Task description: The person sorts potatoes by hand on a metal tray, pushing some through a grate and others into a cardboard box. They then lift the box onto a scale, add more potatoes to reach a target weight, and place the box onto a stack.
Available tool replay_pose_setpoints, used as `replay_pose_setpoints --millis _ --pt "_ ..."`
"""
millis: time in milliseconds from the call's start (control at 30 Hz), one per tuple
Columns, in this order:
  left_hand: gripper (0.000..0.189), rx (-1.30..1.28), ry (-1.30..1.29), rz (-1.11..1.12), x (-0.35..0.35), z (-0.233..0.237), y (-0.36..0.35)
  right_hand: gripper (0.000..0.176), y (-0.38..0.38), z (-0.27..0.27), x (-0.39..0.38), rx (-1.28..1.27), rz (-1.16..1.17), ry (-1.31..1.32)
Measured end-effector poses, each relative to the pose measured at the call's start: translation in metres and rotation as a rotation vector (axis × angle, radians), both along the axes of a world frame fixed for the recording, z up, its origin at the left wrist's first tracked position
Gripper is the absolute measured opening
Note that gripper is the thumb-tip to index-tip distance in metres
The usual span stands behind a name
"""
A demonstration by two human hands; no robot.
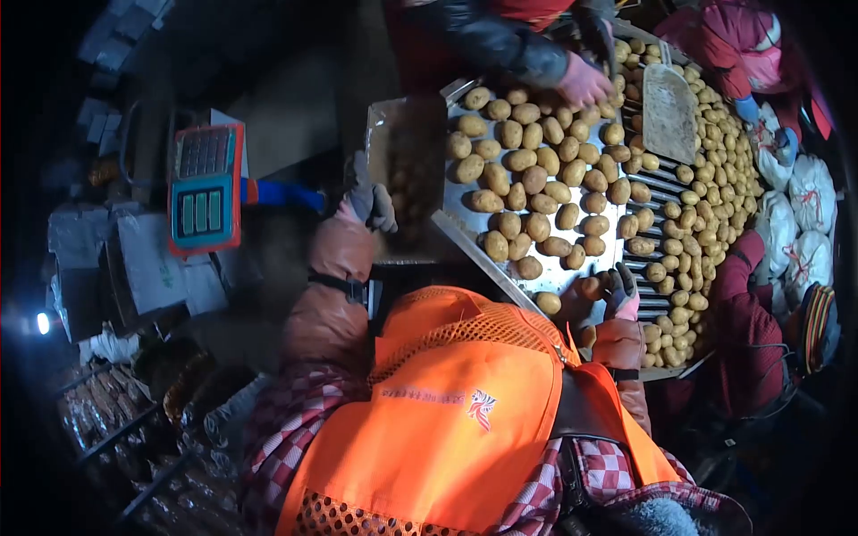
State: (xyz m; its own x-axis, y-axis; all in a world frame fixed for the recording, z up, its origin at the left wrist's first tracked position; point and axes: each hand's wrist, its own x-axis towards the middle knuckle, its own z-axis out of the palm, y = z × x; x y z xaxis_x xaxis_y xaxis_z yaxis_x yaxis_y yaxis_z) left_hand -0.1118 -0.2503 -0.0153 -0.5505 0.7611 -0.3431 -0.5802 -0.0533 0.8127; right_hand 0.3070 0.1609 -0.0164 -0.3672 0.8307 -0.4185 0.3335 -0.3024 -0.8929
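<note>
My left hand point(369, 198), in a grey glove, is at the near left side of an open cardboard box point(379, 134), its fingers apart and nothing seen in them. Shadow hides most of the box's inside, where some potatoes show dimly. At the lower right of a metal sorting table point(458, 198) is my right hand point(618, 293), gloved in grey and pink. Its fingers are apart beside a shaded potato point(590, 288); a firm hold on it does not show. Many loose potatoes point(534, 180) lie across the table.
A co-worker's pink-gloved hand point(585, 82) touches potatoes at the far side. Dark rollers point(645, 259) lead to a large potato heap point(715, 192), with a scoop point(668, 112) on it. A scale display point(204, 192) stands left. White sacks point(811, 196) and other people are right.
</note>
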Motion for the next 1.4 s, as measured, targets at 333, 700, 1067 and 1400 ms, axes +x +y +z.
replay_pose_setpoints --millis 333,700,1067,1400 --pt "0.069 -1.095 1.992 -0.238 0.045 0.072 0.097 0.036 -0.012 -0.004 0.020 -0.116 -0.080 0.126" --pt "0.053 -1.507 1.122 -0.409 0.063 -0.031 0.076 0.038 0.004 -0.037 0.061 0.379 0.063 -0.176" --pt "0.111 -0.404 0.150 -0.081 -0.038 0.074 0.126 0.029 0.020 -0.069 0.070 0.454 -0.033 -0.021" --pt "0.028 -0.490 0.668 -0.458 0.113 0.064 0.219 0.030 0.014 -0.049 0.063 0.281 -0.052 -0.021"
